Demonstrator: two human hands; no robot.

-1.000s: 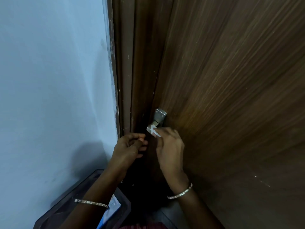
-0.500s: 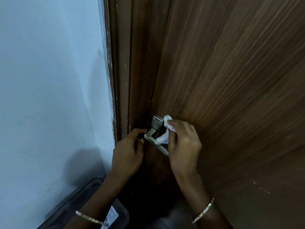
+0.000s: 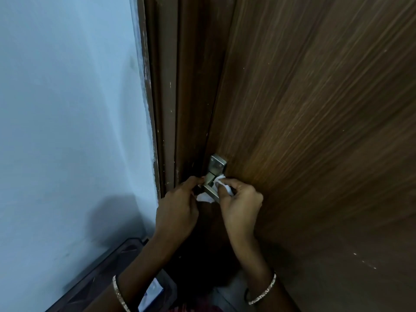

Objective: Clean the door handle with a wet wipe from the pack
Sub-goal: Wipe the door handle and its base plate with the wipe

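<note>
A silver metal door handle with a square plate sits at the left edge of the brown wooden door. My right hand pinches a crumpled white wet wipe against the lever's right side. A part of the wipe hangs out below the lever, between both hands. My left hand grips the lever's left end with its fingertips. The blue and white wipe pack lies at the bottom, partly hidden by my left forearm.
A pale blue wall fills the left side, meeting the dark brown door frame. A dark tray or bin stands on the floor by the wall and holds the pack.
My right hand slid the wipe from the lever's end up to the plate, then back down onto the lever. My left hand shifted up to hold the lever's left end.
</note>
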